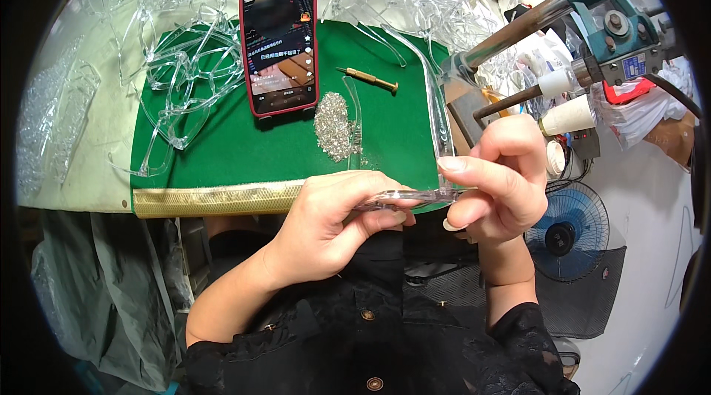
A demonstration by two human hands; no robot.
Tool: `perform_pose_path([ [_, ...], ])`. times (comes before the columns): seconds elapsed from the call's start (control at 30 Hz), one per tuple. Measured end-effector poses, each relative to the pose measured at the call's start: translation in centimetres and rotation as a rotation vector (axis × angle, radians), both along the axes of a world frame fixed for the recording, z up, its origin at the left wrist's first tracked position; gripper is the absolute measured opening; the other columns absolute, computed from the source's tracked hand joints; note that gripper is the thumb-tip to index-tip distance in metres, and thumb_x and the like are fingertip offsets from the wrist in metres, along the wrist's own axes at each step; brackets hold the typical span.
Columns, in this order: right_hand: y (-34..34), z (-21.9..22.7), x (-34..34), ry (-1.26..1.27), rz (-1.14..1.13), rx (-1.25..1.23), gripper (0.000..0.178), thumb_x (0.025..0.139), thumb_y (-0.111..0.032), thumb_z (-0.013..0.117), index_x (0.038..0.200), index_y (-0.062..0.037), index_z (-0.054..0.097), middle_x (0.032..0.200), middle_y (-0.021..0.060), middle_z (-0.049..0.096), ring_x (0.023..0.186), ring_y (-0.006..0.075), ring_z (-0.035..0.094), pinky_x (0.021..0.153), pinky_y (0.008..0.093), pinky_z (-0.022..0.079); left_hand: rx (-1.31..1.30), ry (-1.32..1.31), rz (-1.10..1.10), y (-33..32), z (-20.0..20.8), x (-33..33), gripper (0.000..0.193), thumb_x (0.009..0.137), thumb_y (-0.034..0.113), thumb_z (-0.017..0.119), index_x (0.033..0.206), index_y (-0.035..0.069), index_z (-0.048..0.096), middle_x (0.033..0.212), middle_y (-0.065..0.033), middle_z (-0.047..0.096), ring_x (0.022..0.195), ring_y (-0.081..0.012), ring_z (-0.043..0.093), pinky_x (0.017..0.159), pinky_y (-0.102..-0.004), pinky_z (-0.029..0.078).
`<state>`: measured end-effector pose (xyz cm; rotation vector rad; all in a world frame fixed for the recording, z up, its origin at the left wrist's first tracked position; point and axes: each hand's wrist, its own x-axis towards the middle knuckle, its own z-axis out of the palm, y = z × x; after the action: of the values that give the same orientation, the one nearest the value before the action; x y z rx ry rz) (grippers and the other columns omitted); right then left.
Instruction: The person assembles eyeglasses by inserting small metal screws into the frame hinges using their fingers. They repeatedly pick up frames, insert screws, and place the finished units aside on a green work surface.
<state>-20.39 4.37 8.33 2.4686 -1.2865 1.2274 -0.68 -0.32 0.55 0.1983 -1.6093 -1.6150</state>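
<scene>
My left hand (333,221) and my right hand (500,176) both grip one clear plastic eyeglass frame (437,121) just past the near edge of a green mat (222,147). The left fingers wrap the frame's temple arm near the hinge. The right thumb and forefinger pinch the hinge corner, and the frame's front rises away from me. A small heap of tiny silver screws (333,125) lies on the mat just beyond my hands, next to a loose clear temple arm (355,117). A brass-handled screwdriver (370,80) rests farther back.
A red-cased phone (279,39) stands propped on the mat, its screen lit. Piles of clear eyeglass frames (185,69) cover the left and back of the table. A teal machine with metal rods (592,25) sits at right, paper cups (566,117) beside it, a floor fan (566,236) below.
</scene>
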Motion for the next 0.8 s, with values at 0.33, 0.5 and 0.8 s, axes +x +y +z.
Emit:
perform_pose_path([
  [0.33,-0.66,-0.59,-0.27,-0.071,0.068,0.001,0.047,0.068,-0.046,0.071,0.099,-0.0111,0.075,0.083,0.0008,0.050,0.072,0.0139,0.046,0.059,0.0246,0.036,0.017,0.012,-0.012,0.05,0.11,-0.07,0.024,0.083,-0.010,0.058,0.105,-0.001,0.064,0.095,-0.0127,0.068,0.085,-0.0222,0.071,0.072,-0.0303,0.057],
  [0.5,-0.51,-0.65,-0.13,-0.046,0.040,-0.019,0.046,0.070,-0.047,0.070,0.098,-0.0105,0.074,0.082,0.0008,0.051,0.072,0.0145,0.047,0.058,0.0247,0.037,0.015,0.013,-0.011,0.02,0.20,0.00,0.025,0.084,-0.010,0.058,0.106,-0.001,0.064,0.096,-0.0126,0.068,0.085,-0.0221,0.071,0.072,-0.0298,0.057],
  [0.8,-0.55,-0.97,0.09,-0.036,0.017,-0.042,0.048,0.072,-0.048,0.068,0.099,-0.0082,0.073,0.081,0.0020,0.052,0.070,0.0153,0.049,0.057,0.0269,0.040,0.008,0.028,0.008,0.09,0.00,-0.07,0.026,0.084,-0.010,0.059,0.107,0.000,0.064,0.096,-0.0124,0.068,0.085,-0.0217,0.071,0.072,-0.0292,0.056],
])
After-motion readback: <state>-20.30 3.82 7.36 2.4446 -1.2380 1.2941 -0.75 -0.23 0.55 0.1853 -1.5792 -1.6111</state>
